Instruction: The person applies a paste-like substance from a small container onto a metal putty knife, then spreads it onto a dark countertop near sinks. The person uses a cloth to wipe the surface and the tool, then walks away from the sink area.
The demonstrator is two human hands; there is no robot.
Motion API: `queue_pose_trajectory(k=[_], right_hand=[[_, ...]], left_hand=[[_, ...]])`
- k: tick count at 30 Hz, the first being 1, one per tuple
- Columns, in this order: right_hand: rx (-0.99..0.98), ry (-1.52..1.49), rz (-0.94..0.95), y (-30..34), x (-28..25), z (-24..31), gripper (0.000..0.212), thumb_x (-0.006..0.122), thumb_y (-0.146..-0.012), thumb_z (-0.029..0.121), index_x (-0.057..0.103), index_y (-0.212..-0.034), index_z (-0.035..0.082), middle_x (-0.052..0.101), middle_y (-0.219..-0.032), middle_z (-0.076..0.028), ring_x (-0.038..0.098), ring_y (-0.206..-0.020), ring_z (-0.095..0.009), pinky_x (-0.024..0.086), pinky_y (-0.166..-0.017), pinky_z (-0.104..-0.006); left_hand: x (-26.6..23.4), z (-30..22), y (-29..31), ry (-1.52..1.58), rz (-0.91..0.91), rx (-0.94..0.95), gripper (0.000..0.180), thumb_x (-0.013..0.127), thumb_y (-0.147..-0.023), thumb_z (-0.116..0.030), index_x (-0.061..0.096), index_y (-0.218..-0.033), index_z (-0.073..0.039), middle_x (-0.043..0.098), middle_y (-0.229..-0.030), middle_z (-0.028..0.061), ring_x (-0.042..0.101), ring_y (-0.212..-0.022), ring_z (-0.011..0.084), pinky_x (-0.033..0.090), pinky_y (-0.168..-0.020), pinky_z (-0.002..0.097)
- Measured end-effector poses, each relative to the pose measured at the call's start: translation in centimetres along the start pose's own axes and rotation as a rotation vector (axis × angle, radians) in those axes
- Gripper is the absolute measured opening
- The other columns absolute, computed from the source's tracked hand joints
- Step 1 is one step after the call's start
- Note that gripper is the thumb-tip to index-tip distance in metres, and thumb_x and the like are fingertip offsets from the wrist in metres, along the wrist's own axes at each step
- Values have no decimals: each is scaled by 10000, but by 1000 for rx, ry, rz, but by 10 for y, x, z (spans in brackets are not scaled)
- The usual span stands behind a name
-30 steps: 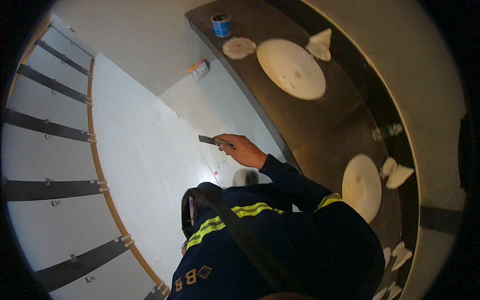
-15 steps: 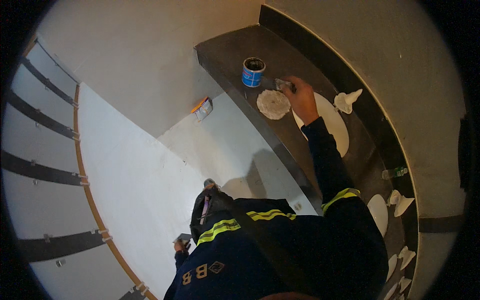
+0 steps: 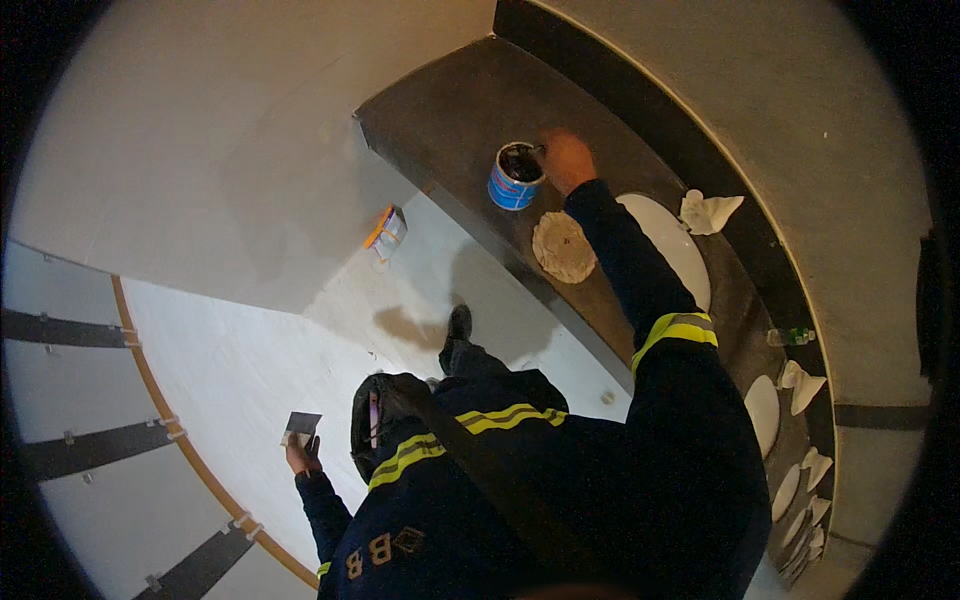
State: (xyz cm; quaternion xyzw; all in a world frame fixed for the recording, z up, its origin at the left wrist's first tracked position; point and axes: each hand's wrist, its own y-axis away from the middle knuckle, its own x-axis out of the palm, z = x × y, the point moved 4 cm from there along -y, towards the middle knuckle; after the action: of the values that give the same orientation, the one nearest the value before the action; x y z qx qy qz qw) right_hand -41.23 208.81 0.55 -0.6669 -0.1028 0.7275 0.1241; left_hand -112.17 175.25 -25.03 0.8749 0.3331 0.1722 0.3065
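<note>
Your right hand [image 3: 568, 160], upper middle of the frame, reaches the rim of the blue can [image 3: 514, 192]; blur hides its fingers, so I cannot tell what they grip. The open can stands upright on the bench [image 3: 425, 110], presumably so its dark contents stay in. Your left hand [image 3: 301, 458], lower left, grasps a flat dark plate [image 3: 304, 424], held outward, perhaps keeping it off your clothes.

Lower right of the right hand [image 3: 568, 160], a white basin [image 3: 682, 245], then a small bottle [image 3: 790, 337] farther off; lower left, an orange-edged package [image 3: 390, 234]; left of the left hand [image 3: 301, 455], pale panels [image 3: 80, 387].
</note>
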Motion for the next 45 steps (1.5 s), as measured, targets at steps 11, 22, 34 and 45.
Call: queue_pose_trajectory(k=[11, 22, 34, 45], right_hand=[[-112, 47, 309, -29, 85, -1, 162, 584, -763, 155, 672, -847, 48, 652, -828, -192, 643, -780, -346, 526, -645, -464], [356, -202, -82, 5, -63, -30, 268, 621, -813, 196, 610, -1021, 28, 645, -926, -172, 618, -828, -315, 482, -692, -386], [646, -450, -698, 85, -157, 84, 163, 609, -843, 126, 609, -963, 16, 640, -833, -91, 545, -672, -149, 434, -600, -272], [546, -206, -698, 216, -200, 128, 301, 575, -791, -11, 629, -1081, 51, 624, -1090, -154, 602, -1008, -288, 479, -835, -340]], left_hand=[[282, -133, -10, -209, 314, 266, 471, 596, -866, -267, 447, -1236, -18, 564, -1139, 117, 579, -996, 253, 515, -783, 378], [587, -190, 106, -513, 1109, 619, 302, 506, -924, -140, 509, -1177, 24, 538, -1149, 142, 538, -1050, 215, 439, -889, 321], [637, -141, 209, -586, 1705, 1042, 350, 530, -902, -168, 463, -1206, -8, 568, -1151, 112, 574, -1047, 261, 521, -847, 406], [576, -98, 338, -206, 1780, -676, 393, 500, -901, -184, 420, -1267, -64, 535, -1221, 103, 550, -1098, 261, 509, -868, 418]])
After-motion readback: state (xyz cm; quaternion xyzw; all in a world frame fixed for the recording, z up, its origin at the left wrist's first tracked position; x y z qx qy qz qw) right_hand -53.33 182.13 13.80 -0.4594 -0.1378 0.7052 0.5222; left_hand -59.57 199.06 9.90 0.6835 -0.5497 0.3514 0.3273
